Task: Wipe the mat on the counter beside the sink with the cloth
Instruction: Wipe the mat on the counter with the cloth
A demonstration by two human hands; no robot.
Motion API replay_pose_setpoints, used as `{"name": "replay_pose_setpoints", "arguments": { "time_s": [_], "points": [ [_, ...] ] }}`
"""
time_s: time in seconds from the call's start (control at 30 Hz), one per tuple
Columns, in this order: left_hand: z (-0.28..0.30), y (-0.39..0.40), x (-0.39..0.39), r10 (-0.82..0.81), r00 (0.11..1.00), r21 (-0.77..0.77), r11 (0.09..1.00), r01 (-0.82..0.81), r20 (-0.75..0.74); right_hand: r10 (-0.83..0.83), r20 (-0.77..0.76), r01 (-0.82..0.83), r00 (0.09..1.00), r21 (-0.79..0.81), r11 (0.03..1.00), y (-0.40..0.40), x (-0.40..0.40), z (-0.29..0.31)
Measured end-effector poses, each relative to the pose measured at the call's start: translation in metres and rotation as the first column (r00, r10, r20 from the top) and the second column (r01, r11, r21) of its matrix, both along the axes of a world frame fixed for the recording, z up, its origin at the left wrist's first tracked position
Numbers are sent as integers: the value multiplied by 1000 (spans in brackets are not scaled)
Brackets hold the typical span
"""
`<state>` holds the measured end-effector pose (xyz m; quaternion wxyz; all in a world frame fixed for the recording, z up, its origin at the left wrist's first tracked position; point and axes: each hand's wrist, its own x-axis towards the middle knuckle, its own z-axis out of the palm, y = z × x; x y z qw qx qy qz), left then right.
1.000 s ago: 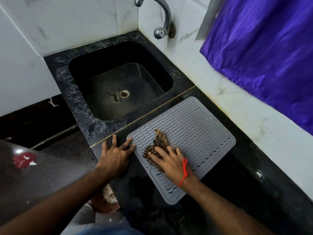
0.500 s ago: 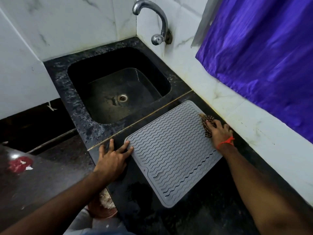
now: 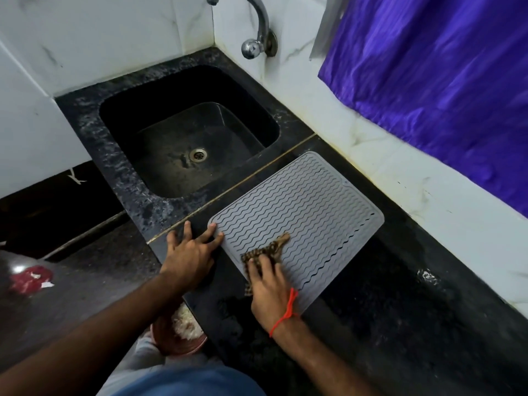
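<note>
A grey ribbed mat [image 3: 308, 212] lies on the black counter [image 3: 400, 295], just right of the sink [image 3: 183, 138]. My right hand [image 3: 270, 287], with a red thread on its wrist, presses a brown checked cloth [image 3: 267, 250] flat onto the mat's near left part. The cloth's tip sticks out beyond my fingers. My left hand [image 3: 190, 252] lies flat with fingers spread at the mat's left corner, fingertips touching its edge.
A chrome tap [image 3: 257, 32] juts from the white tiled wall above the sink. A purple curtain [image 3: 443, 81] hangs at the right above a white ledge. Below the counter edge sits a reddish bowl [image 3: 180, 335] with white rice.
My right hand has swept the cloth from the mat's far right edge by the wall back to its near left part. My left hand has stayed at the left corner.
</note>
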<state>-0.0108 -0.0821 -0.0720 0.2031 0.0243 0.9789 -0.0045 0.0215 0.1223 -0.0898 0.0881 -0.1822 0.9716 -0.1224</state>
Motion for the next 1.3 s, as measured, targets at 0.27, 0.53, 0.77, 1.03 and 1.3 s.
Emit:
{"name": "replay_pose_setpoints", "arguments": {
  "time_s": [0.27, 0.53, 0.77, 1.03, 1.3],
  "points": [
    [-1, -2, -1, -14, 1000, 18, 1000, 14, 7, 19, 77, -7, 997, -149, 989, 62, -70, 38],
    [2, 0, 0, -7, 1000, 30, 1000, 7, 7, 12, 4, -12, 1000, 38, 999, 44, -34, 16],
    [-2, -4, 2, -22, 1000, 31, 999, 22, 10, 20, 87, -4, 996, -180, 984, 11, 23, 24],
    [6, -4, 0, -59, 998, 14, 998, 58, 19, -318, 129, 342, 939, -287, 895, 91, -67, 43],
    [9, -7, 1, -101, 995, 10, 995, 101, 19, -302, -13, 302, 953, 77, 950, 70, -43, 9]
  ]
}}
